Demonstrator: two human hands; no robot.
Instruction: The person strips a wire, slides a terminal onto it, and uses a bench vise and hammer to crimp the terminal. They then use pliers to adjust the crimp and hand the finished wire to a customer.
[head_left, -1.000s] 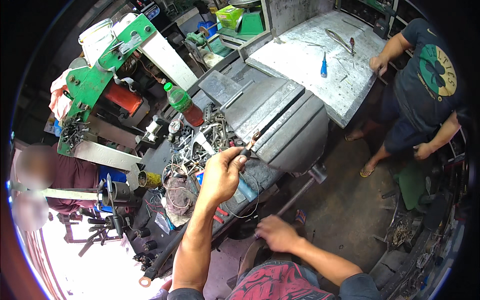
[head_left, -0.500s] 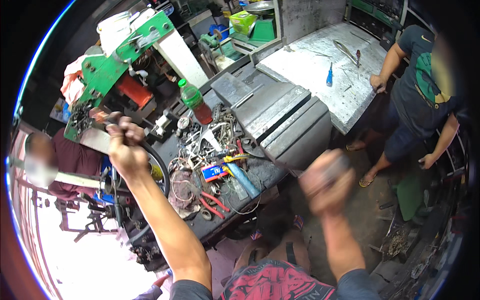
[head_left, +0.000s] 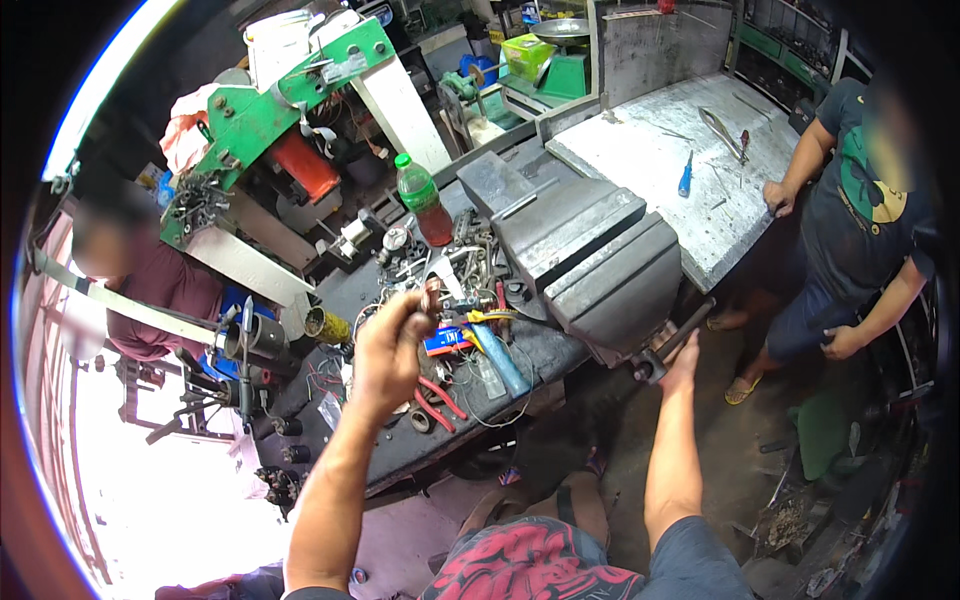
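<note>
My left hand [head_left: 392, 345] is raised over the near side of the workbench, its fingers closed on a small copper-coloured piece [head_left: 432, 294]. The hand hides most of that piece. On the right, my right hand [head_left: 680, 352] grips the bar handle [head_left: 690, 325] at the front of a large dark-grey bench vise [head_left: 610, 270]. The handle slants up to the right, past my fingers. From where I look, I cannot tell whether anything sits between the vise jaws.
Behind my left hand, loose tools, a green-capped bottle [head_left: 425, 205], a blue-red box [head_left: 446, 341] and red-handled pliers [head_left: 436, 400] cover the bench. A blue screwdriver [head_left: 685, 175] lies on the metal table [head_left: 640, 140]. One person stands right; another is at left.
My left hand has moved right, over the bench; the black cable loop beside it no longer shows. My right hand, blurred before, is now on the vise handle. The view has shifted.
</note>
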